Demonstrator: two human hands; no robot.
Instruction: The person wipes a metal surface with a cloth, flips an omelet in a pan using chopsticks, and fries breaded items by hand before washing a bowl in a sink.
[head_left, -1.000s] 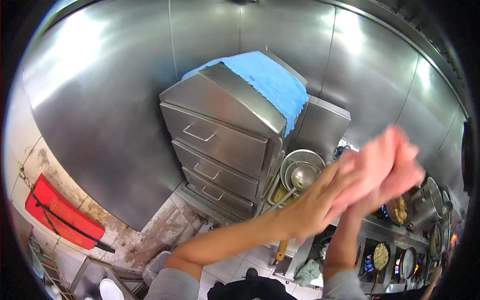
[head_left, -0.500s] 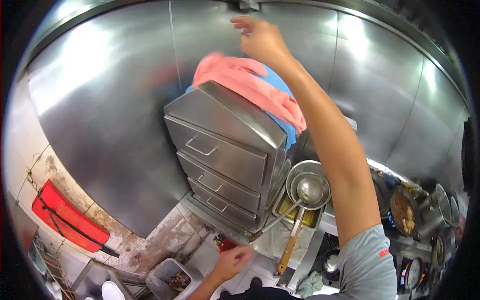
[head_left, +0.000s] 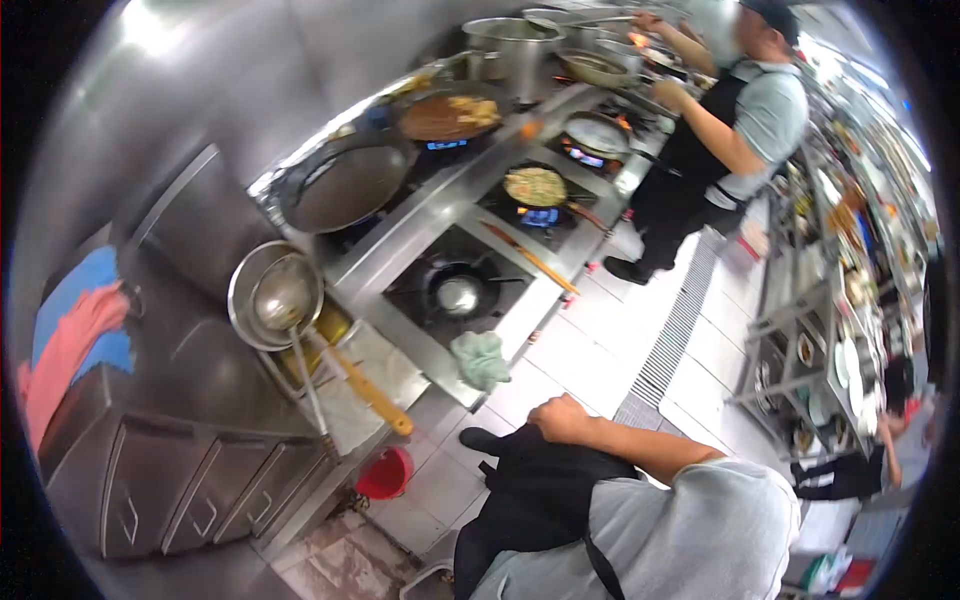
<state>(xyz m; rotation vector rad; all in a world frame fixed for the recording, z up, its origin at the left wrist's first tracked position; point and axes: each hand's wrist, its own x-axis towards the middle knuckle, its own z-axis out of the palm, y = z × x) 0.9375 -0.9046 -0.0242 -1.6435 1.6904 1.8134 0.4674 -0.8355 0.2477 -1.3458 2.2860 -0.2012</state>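
My right hand [head_left: 562,418] is low in front of me, its fingers curled, against the upper edge of my black apron [head_left: 530,500]. Whether the fingers hold the cloth or anything else is hidden. Out of view is my left hand. Beyond my right hand, a green cloth [head_left: 481,360] lies bunched on the front edge of the stove [head_left: 375,325]. Left of it, a strainer [head_left: 284,292] rests in a metal bowl [head_left: 236,305], its wooden handle [head_left: 372,395] slanting toward me. A long-handled ladle lies beside it.
A steel drawer cabinet [head_left: 85,420] with pink cloth [head_left: 72,350] and blue cloth [head_left: 75,290] stands left. Lit burners heat several pans, including one with food [head_left: 535,187]. A co-worker [head_left: 745,120] stands at the stove's far end. A red bucket [head_left: 385,472] sits below.
My view has swung right from the drawer cabinet to the stove. My right arm has come down from above the pink cloth to my apron. My left hand has left view.
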